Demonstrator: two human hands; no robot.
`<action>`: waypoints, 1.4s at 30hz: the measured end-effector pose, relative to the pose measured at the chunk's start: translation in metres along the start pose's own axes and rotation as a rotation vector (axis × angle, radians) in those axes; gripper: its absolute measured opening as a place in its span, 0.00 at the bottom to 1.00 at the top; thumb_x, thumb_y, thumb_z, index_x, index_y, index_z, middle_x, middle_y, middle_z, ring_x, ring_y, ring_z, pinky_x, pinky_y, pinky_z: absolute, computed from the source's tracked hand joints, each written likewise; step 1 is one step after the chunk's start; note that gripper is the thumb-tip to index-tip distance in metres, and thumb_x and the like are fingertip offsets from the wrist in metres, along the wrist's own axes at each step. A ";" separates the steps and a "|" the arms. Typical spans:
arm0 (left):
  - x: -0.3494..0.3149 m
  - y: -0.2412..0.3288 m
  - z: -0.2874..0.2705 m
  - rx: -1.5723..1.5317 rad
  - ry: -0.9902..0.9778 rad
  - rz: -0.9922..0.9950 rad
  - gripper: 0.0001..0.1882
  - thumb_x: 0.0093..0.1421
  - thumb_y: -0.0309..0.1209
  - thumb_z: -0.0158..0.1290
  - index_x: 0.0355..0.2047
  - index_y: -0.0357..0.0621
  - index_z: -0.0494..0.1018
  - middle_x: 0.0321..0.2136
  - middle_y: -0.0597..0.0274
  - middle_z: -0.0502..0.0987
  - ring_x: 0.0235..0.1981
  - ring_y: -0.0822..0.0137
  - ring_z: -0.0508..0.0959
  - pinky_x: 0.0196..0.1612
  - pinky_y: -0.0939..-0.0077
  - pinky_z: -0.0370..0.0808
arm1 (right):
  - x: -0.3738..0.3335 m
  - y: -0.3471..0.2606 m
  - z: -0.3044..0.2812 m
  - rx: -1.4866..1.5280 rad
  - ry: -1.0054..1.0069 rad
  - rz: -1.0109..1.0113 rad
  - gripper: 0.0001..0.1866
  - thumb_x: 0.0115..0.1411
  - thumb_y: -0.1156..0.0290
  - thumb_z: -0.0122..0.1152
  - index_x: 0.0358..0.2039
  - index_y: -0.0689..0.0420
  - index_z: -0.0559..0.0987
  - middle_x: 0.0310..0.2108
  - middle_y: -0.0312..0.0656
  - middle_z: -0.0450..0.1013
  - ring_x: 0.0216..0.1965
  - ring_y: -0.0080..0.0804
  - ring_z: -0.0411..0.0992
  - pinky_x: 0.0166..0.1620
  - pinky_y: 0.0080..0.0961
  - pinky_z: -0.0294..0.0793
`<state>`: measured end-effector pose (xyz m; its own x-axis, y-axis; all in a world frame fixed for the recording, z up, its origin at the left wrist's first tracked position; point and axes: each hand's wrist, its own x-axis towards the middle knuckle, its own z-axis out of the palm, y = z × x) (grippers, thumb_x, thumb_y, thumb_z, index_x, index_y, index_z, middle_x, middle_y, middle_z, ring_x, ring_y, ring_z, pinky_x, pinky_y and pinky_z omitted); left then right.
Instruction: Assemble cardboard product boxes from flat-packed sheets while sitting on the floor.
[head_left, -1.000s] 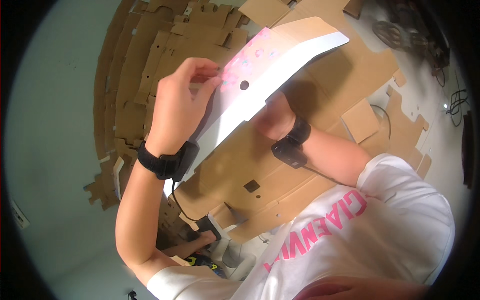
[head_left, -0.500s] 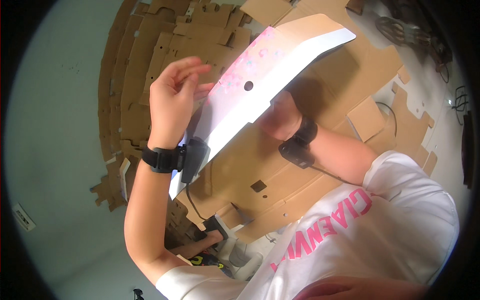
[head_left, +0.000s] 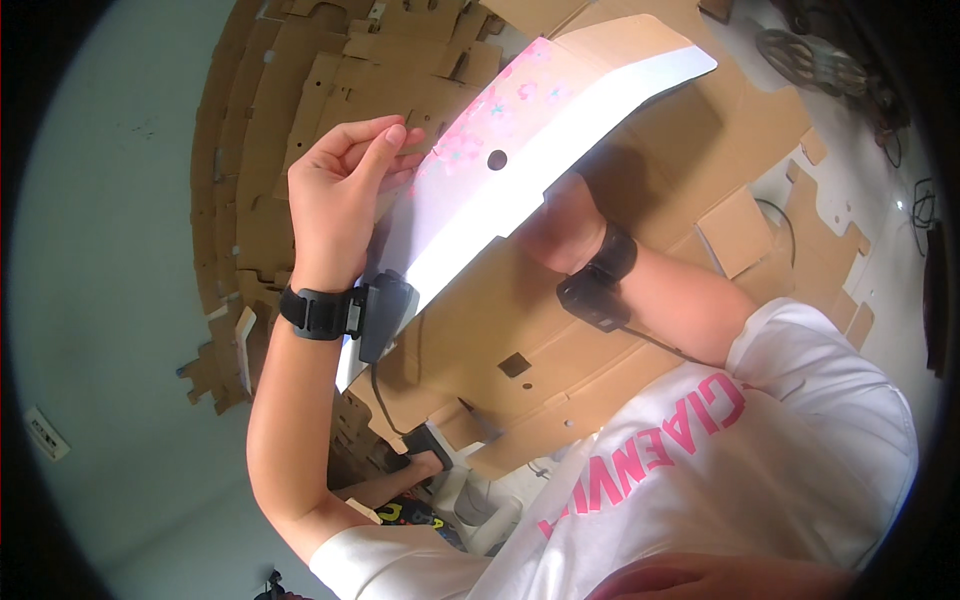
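A long folded cardboard panel [head_left: 470, 165], white with pink flower print and one round hole, slants across the middle of the view. My right hand [head_left: 568, 228] is at its lower edge, partly behind it, and holds it up; the fingers are mostly hidden. At the panel's upper left edge is my left hand [head_left: 345, 175], its fingers bent and the thumb drawn against the index finger in a pinch. Whether anything small is between them I cannot make out. Each wrist wears a black strap with a small dark box.
Below the panel lies a large brown cardboard sheet [head_left: 570, 350] with cutouts. Stacked flat cardboard [head_left: 265, 150] stands to the left. Dark metal machinery [head_left: 815, 62] is at the far right. Another person's hand [head_left: 425, 462] shows at the bottom, near a dark box.
My left thumb has closed toward the index finger, and that hand has shifted slightly left. The panel has moved slightly up. My right hand has stayed nearly in place.
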<state>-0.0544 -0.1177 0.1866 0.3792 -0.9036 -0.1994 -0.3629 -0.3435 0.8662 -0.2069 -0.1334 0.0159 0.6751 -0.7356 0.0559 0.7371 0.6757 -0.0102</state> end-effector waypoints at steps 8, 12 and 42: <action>-0.004 0.002 0.007 0.104 -0.014 0.127 0.10 0.67 0.30 0.57 0.44 0.35 0.78 0.29 0.62 0.80 0.36 0.70 0.82 0.41 0.76 0.79 | -0.001 0.005 -0.006 -0.028 0.119 0.032 0.17 0.65 0.67 0.57 0.54 0.54 0.74 0.50 0.36 0.76 0.52 0.29 0.73 0.55 0.32 0.71; -0.010 0.007 0.013 0.234 0.010 0.240 0.12 0.62 0.31 0.60 0.44 0.39 0.81 0.33 0.62 0.83 0.33 0.71 0.82 0.38 0.78 0.77 | -0.001 0.002 -0.006 -0.042 -0.043 -0.002 0.17 0.66 0.67 0.57 0.54 0.53 0.74 0.49 0.34 0.76 0.51 0.28 0.74 0.54 0.31 0.72; -0.019 0.032 0.018 0.703 -0.147 0.414 0.16 0.58 0.26 0.65 0.47 0.35 0.81 0.33 0.60 0.81 0.35 0.71 0.82 0.41 0.78 0.79 | 0.010 -0.001 0.007 -0.118 -0.043 0.041 0.24 0.67 0.57 0.56 0.59 0.56 0.72 0.54 0.38 0.75 0.54 0.32 0.73 0.56 0.36 0.73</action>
<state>-0.0880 -0.1164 0.2097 0.0005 -0.9996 -0.0276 -0.9145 -0.0117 0.4043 -0.2006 -0.1411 0.0236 0.7044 -0.7033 0.0961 0.7094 0.6927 -0.1302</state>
